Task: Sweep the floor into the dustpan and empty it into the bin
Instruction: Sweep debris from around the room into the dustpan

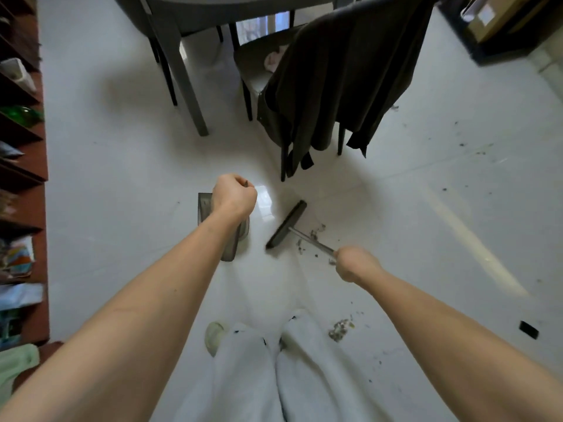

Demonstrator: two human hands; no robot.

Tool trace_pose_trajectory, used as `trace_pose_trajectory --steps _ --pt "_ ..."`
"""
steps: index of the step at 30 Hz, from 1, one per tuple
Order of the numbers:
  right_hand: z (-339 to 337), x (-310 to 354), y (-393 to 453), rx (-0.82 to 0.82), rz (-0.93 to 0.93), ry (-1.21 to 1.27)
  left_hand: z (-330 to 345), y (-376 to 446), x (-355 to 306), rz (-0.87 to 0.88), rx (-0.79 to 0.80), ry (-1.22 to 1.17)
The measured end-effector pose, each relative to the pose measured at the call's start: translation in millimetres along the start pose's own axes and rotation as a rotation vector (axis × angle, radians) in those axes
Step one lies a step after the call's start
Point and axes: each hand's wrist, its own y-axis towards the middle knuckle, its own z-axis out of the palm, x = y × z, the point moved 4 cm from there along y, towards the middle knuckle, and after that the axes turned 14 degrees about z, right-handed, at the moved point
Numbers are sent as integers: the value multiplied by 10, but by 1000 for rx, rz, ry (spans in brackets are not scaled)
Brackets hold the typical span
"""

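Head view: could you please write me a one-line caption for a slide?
Left hand holds the dustpan handle, right hand sweeps the broom toward it across littered white floor.

bare forearms (158, 303), white trousers (243, 376)

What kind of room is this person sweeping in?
Probably a dining area in a home: a grey table with a chair and a dark garment draped over it, and cluttered wooden shelves along the white floor.

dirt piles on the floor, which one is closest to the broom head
The small pile beside the broom's handle, just right of the broom head. The bigger pile lies by the person's feet.
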Motion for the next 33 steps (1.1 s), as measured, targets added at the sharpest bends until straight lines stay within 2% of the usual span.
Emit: trace_pose_trajectory --steps 9,14,18,22,25,29,33 --pt "-162 329 637 0 -66 81 460 103 -119 36 46 52" --pt "-231 -71 943 -20 30 71 702 185 -274 80 80 108" --pt "-233 -403 1072 43 114 156 912 233 -386 126 105 150" --pt "-79 -698 933 217 181 222 1127 195 -473 172 155 201" --pt "5 -989 705 284 198 248 1247 127 -584 183 180 197" --pt "-152 -1251 374 232 123 374 1305 56 -778 229 214 176" --pt "-184 -1276 232 161 228 328 1294 37 -865 252 237 152"
